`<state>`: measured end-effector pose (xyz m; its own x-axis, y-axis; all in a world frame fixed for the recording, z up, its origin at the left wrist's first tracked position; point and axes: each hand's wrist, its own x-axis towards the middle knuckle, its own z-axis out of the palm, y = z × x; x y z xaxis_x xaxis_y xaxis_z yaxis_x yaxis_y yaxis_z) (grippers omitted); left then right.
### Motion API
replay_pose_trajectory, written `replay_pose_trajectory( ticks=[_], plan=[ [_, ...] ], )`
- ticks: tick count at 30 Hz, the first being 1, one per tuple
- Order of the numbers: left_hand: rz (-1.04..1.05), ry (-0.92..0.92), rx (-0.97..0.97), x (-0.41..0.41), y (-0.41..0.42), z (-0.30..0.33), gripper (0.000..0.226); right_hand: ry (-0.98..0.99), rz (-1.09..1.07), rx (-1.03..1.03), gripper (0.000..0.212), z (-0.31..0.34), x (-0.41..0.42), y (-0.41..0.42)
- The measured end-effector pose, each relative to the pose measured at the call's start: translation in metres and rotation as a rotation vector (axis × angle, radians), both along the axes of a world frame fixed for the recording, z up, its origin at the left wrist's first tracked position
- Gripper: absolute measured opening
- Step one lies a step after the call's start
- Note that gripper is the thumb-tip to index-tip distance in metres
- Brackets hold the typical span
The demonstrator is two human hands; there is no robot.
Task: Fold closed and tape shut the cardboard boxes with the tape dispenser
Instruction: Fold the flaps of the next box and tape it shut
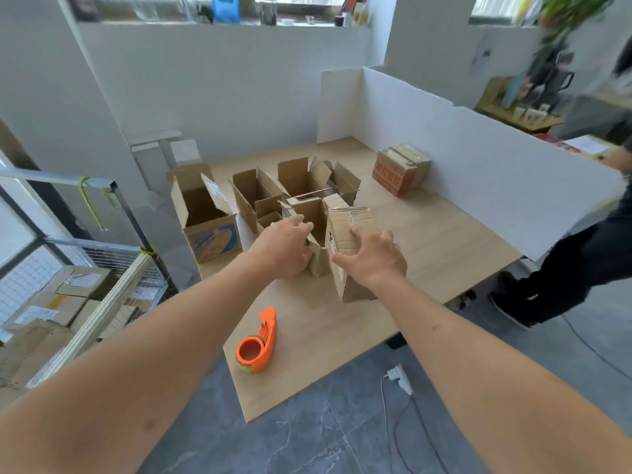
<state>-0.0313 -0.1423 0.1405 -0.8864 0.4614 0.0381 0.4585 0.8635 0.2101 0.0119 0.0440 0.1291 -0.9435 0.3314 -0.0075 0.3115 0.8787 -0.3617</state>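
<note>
Brown cardboard box on table, flaps partly open, both hands touching.

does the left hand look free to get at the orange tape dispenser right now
Probably yes, once it lets go. The left hand is on a flap of the open cardboard box, while the orange tape dispenser lies on bare tabletop nearer the person, under the left forearm, with nothing around it.
</note>
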Motion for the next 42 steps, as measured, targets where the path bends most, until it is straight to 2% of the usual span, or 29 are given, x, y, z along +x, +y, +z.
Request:
replay_pose_trajectory(
  ticks=[7,16,23,42],
  plan=[
    [-0.028,0.089,0.0,-0.012,0.073,0.039,0.045,0.064,-0.004,-0.04,0.081,0.043,0.001,0.067],
    [-0.033,0.121,0.006,-0.026,0.202,0.052,0.048,0.092,0.024,-0.014,0.08,0.063,-0.006,0.198],
    [-0.01,0.079,-0.01,-0.065,0.285,0.04,0.054,0.055,0.035,-0.015,0.08,0.049,-0.032,0.277],
    [-0.015,-0.051,-0.059,-0.302,0.432,-0.036,0.048,-0.095,0.027,-0.035,0.08,-0.021,-0.266,0.436]
  ],
)
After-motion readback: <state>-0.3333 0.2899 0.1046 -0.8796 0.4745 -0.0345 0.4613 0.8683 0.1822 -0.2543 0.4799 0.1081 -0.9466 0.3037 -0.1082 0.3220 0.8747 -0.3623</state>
